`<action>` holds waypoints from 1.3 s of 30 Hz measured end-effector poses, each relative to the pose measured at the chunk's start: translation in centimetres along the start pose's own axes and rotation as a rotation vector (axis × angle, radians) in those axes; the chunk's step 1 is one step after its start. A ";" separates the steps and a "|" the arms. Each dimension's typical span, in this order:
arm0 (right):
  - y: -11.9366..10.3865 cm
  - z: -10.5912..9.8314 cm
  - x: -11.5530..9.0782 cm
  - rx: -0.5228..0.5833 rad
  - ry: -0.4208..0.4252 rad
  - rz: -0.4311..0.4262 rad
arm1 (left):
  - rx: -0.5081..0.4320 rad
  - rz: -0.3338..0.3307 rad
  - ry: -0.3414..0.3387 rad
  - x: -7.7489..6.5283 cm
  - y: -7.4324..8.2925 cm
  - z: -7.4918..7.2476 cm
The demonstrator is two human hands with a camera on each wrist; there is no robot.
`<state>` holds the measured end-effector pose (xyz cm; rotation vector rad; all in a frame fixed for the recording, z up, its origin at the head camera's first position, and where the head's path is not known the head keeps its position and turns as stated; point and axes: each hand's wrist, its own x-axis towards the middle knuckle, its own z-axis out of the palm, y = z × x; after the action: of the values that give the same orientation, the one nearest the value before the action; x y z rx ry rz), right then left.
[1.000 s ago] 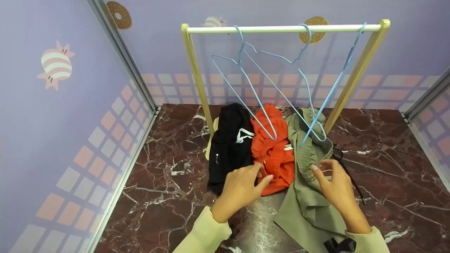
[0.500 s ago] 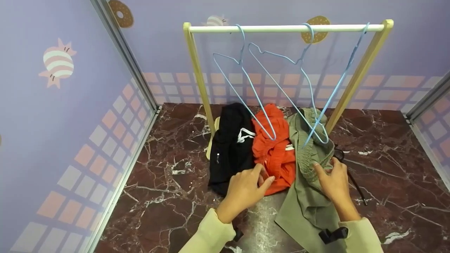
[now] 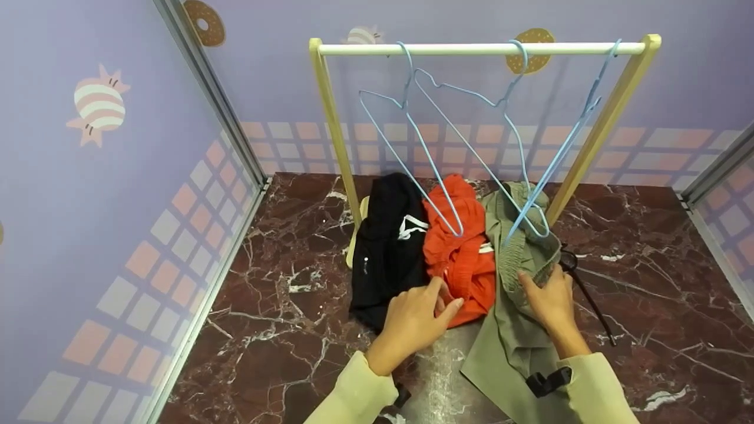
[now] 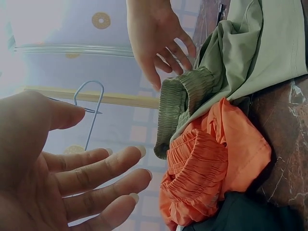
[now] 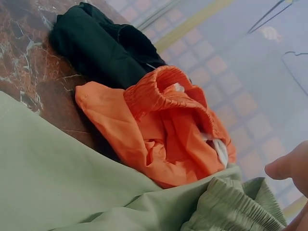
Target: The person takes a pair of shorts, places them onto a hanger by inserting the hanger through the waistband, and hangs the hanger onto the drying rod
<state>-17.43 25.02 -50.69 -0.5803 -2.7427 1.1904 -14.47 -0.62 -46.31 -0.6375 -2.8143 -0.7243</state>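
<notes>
Olive-green trousers (image 3: 495, 362) with a gathered elastic waistband lie on the right of the marbled surface. My right hand (image 3: 552, 300) is at that waistband, thumb on its near left part and fingers by the right edge. In the left wrist view the fingers of this right hand (image 4: 159, 41) are spread loosely beside the waistband (image 4: 171, 103). My left hand (image 3: 415, 318) hovers over the near end of the orange shorts (image 3: 450, 221), fingers relaxed and holding nothing. Black bottoms (image 3: 383, 253) with a white drawstring lie left of the orange shorts.
A rack with a white bar (image 3: 459, 49) and wooden posts (image 3: 333, 123) stands behind the clothes. Blue wire hangers (image 3: 503, 103) hang from it, their lower ends in front of the garments. A black cord (image 3: 595, 312) trails right of the trousers. Patterned walls (image 3: 100, 206) enclose the surface.
My right hand has moved left and closer to the trousers' waistband, its fingers now at the edge. The left hand has shifted only slightly. The right hanger has swung a little.
</notes>
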 end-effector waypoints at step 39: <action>2.6 1.2 1.3 -0.063 -0.018 0.031 | -0.035 -0.037 -0.096 0.0 0.6 0.5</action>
<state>-18.10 26.29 -53.49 -0.6238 -2.8051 1.1251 -14.23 0.09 -46.50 -0.6447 -2.9144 -0.7702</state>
